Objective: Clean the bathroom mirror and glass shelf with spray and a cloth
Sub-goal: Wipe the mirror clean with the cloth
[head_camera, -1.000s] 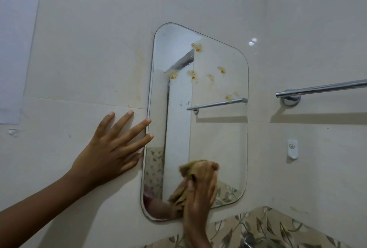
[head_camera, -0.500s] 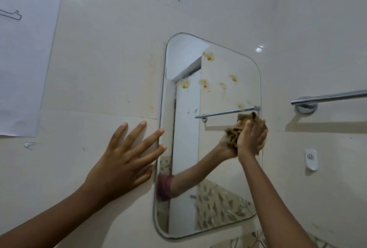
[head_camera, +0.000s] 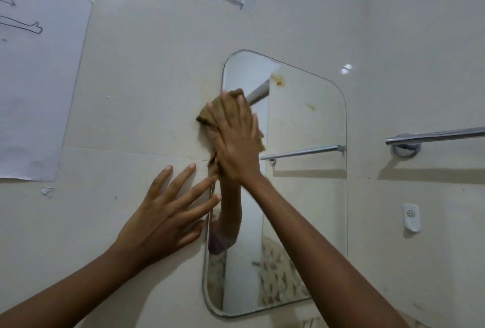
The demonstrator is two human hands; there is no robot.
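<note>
Pressing the cloth point(head_camera: 210, 117) flat against the mirror point(head_camera: 301, 196), the right hand point(head_camera: 237, 144) now sits at the upper left edge of the glass, centre of frame; half a second ago it worked mid-right, by the reflected rail. Fingers spread over the bunched cloth, palm holding it down. Left hand point(head_camera: 168, 212) unchanged: released, splayed on the wall tile beside the mirror's left edge. Stains: two remain point(head_camera: 278, 79), upper glass; the middle cluster is gone.
</note>
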